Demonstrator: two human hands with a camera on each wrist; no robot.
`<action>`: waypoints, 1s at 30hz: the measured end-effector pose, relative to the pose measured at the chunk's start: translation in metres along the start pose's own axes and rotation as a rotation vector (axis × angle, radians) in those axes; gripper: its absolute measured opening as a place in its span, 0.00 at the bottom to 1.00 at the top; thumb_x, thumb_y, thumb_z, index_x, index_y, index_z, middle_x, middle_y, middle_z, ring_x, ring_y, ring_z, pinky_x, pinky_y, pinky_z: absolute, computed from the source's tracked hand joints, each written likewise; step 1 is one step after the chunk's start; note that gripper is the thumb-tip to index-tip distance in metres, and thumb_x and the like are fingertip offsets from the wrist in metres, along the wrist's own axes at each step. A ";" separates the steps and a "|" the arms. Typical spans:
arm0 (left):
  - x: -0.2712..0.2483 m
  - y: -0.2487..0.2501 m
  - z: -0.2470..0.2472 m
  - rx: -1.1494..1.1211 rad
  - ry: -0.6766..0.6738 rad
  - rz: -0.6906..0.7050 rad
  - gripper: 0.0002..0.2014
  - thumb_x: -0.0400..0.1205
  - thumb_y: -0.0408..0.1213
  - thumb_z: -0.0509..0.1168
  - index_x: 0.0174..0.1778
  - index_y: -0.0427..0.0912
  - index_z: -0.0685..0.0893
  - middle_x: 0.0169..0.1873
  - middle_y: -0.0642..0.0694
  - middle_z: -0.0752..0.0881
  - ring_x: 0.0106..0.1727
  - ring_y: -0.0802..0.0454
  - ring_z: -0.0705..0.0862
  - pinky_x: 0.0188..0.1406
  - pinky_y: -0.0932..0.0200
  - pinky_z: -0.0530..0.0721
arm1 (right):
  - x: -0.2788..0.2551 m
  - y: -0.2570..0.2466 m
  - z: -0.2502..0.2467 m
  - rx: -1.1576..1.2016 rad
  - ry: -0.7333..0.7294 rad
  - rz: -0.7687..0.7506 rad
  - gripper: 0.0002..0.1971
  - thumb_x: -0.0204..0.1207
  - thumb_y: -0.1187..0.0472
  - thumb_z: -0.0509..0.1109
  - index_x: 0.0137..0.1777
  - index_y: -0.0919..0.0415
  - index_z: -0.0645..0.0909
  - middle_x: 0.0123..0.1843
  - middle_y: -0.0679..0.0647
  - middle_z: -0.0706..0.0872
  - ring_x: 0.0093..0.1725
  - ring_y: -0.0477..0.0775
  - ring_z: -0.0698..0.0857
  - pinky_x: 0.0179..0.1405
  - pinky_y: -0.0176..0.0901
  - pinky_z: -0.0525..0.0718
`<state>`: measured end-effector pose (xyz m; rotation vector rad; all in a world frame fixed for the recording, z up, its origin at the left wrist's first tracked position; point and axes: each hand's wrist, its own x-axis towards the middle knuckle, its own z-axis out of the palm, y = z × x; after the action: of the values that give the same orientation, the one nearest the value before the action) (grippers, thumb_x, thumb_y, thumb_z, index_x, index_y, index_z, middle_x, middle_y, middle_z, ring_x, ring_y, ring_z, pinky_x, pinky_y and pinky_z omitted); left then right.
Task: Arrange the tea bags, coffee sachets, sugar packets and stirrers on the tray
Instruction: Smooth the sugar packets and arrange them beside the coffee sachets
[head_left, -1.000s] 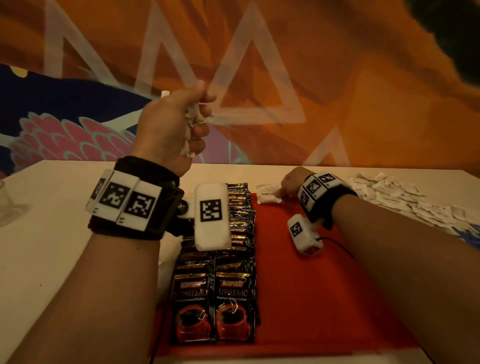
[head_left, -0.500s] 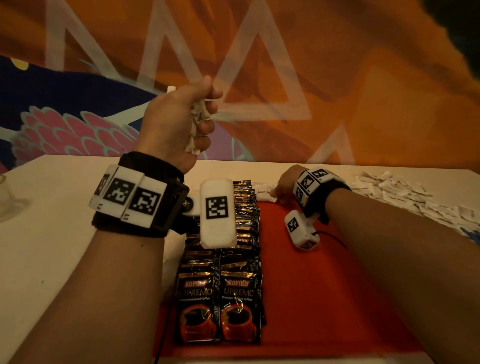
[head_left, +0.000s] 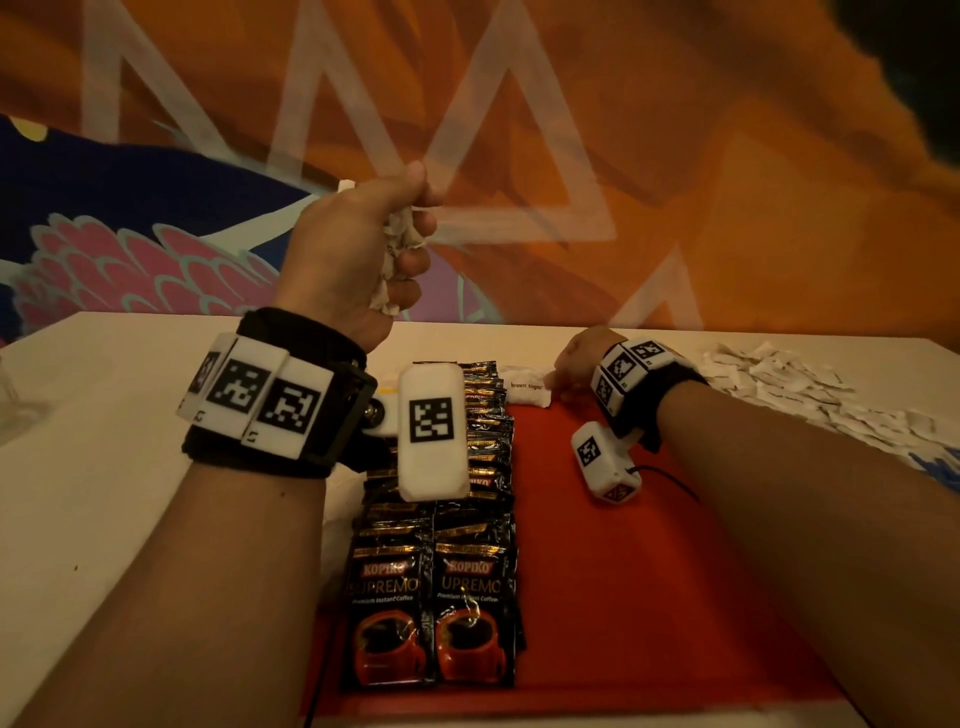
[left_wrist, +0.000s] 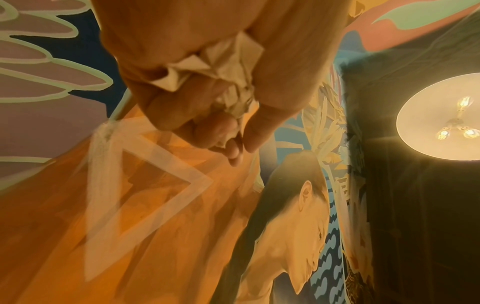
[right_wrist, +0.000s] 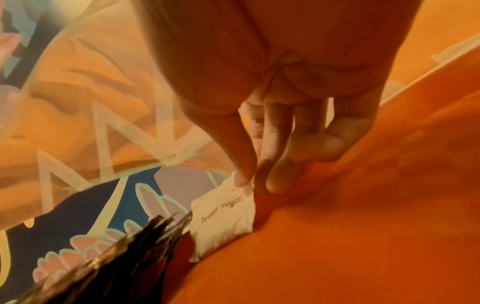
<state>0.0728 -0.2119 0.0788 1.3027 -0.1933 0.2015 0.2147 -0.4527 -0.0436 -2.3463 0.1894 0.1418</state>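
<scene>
Under the right hand (head_left: 576, 364), at the far edge of the red tray (head_left: 649, 597), lies a white brown sugar packet (right_wrist: 223, 222), its printed side up; the thumb and forefinger pinch its near corner, as the right wrist view shows, so the hand is narrow and holds the packet, most likely to seat it square against the tray's far rim. Just left of that packet, toward the left hand, the black coffee sachets (head_left: 436, 613) run in two overlapped columns down the tray, each one shingled over the next so the labels face the person; this reads as a finished group, with the sugar row only begun beside it. Raised well above the bench (head_left: 104, 467), the left hand (head_left: 358, 249) is clenched round a bunch of crumpled white packets (left_wrist: 226, 67), probably a reserve from which the right hand draws one at a time. Beyond the right wrist, a loose heap of white packets (head_left: 800, 384) is spread over the bench, well apart from the tray. How many packets the left hand grips cannot be counted, since the fingers cover most of them, and their print is unreadable. The left wrist band and its marker block hide the middle of the sachet columns. No tea bags or stirrers can be made out anywhere in these views.
</scene>
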 end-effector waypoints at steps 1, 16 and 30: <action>0.000 0.000 0.001 0.002 -0.002 -0.002 0.10 0.87 0.44 0.64 0.45 0.42 0.84 0.32 0.51 0.80 0.22 0.59 0.71 0.16 0.66 0.65 | -0.006 0.000 -0.003 0.029 -0.001 -0.005 0.14 0.64 0.63 0.82 0.50 0.62 0.87 0.47 0.61 0.91 0.48 0.60 0.92 0.52 0.56 0.91; -0.002 -0.002 0.007 0.014 -0.002 -0.021 0.11 0.87 0.44 0.64 0.45 0.41 0.85 0.30 0.51 0.80 0.22 0.59 0.70 0.16 0.67 0.63 | -0.052 -0.033 0.009 -0.466 -0.115 -0.310 0.12 0.73 0.61 0.80 0.55 0.51 0.90 0.56 0.48 0.90 0.58 0.49 0.87 0.56 0.42 0.84; 0.002 -0.014 0.016 -0.100 -0.033 -0.113 0.10 0.88 0.42 0.62 0.46 0.41 0.82 0.33 0.49 0.79 0.22 0.60 0.71 0.14 0.69 0.64 | -0.085 -0.049 -0.028 -0.008 -0.042 -0.476 0.05 0.78 0.64 0.75 0.51 0.57 0.85 0.52 0.54 0.88 0.46 0.51 0.85 0.36 0.37 0.85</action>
<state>0.0782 -0.2307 0.0704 1.2138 -0.1551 0.0732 0.1416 -0.4300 0.0238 -2.3254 -0.3894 -0.0421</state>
